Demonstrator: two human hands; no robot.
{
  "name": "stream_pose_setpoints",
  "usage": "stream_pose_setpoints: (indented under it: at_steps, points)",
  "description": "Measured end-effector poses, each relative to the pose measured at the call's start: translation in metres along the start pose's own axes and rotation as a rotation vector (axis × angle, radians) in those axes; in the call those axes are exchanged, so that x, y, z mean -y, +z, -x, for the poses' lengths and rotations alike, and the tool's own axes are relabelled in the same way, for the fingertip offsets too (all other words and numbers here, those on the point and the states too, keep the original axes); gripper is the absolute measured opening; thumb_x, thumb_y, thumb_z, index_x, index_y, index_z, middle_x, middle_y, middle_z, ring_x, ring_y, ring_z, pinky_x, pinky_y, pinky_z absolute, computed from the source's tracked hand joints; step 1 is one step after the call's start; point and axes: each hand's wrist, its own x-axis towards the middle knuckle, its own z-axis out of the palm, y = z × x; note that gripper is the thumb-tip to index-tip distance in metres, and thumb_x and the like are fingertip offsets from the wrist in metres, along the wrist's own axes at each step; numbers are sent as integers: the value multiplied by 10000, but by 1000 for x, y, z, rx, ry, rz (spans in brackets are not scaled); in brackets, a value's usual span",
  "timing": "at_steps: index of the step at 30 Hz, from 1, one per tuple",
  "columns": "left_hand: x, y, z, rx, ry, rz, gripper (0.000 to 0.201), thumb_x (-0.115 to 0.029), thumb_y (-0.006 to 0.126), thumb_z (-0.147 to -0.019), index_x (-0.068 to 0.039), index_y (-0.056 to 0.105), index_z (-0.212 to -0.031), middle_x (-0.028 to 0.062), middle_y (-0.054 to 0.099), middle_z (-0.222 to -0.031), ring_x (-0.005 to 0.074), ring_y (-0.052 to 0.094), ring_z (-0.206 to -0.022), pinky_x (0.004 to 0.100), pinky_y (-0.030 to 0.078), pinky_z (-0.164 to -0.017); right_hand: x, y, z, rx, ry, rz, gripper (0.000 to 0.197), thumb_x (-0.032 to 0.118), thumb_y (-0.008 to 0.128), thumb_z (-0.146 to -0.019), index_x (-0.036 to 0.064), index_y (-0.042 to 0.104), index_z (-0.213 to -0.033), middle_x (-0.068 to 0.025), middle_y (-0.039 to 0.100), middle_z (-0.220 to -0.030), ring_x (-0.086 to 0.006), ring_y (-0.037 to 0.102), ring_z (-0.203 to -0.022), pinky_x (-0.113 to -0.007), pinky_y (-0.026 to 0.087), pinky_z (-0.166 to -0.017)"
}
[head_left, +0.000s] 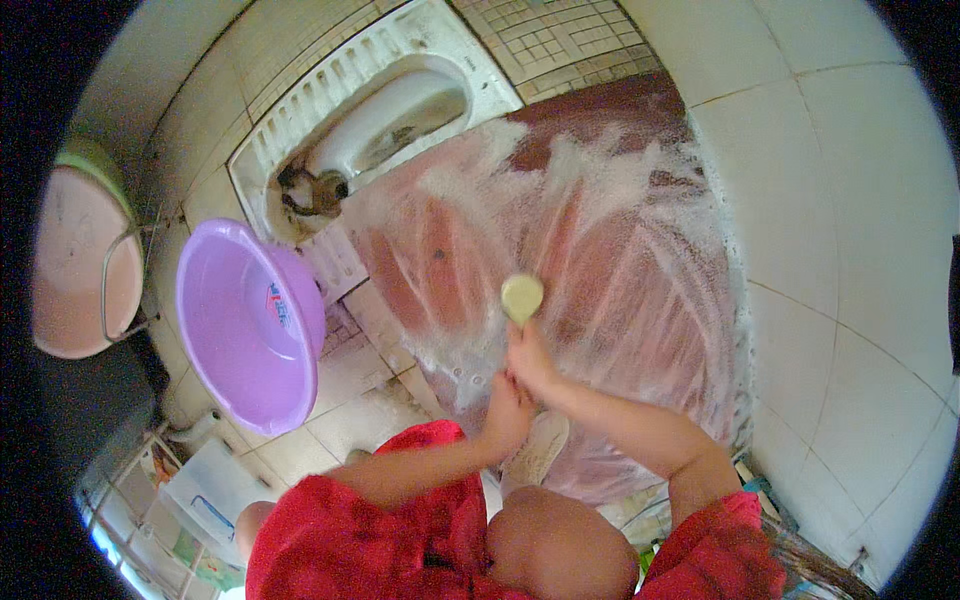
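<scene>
A reddish-brown mat [560,240] lies spread on the floor, streaked with white foam. Over its middle is a pale yellow scrub brush [522,297] with a rounded head, its bristles hidden beneath. My right hand [532,362] is wrapped around the handle just behind the head. Close below it, my left hand [508,405] is closed too, apparently at the handle's lower end; its fingers are partly covered. Both forearms meet at the brush, above my bent knee.
At the far left, a white squat toilet [385,135] is set in the tiled floor, with a dark object in its bowl. A purple basin [240,330] stands tilted left of the mat. A pink basin [85,260] hangs by the left wall. White tiled wall [830,250] borders the right.
</scene>
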Motion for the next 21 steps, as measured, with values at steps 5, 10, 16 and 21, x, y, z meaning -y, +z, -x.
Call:
stream_pose_setpoints:
  at_steps: [5,10,16,21]
  points:
    - [-40,13,-95,-268,408,91,287,-132,376,-850,38,351,-1080,223,472,-1086,326,469,-993,396,366,-863,-17,-8,-112,200,137,-84,381,274,320,-880,-34,534,-948,-231,560,-874,-337,533,-812,-436,410,-697]
    - [-168,-12,-236,-334,374,-170,320,-213,407,-832,76,368,-965,320,524,-901,436,522,-854,476,416,-720,7,-52,-293,26,140,-34,318,219,379,-796,-14,595,-783,-222,589,-819,-364,573,-769,-443,439,-672]
    - [-62,-1,-109,-248,318,185,399,-134,407,-826,57,306,-1161,245,470,-1093,342,455,-1043,412,358,-878,29,-18,-127,102,127,-12,340,223,371,-852,-38,506,-1023,-274,533,-980,-395,504,-940,-446,375,-828]
    - [-30,-9,-97,-262,207,101,324,-129,384,-838,53,334,-1102,254,465,-1082,354,446,-1052,411,349,-883,17,11,-110,98,184,-238,314,216,375,-849,-46,545,-814,-267,554,-758,-417,538,-737,-472,409,-670]
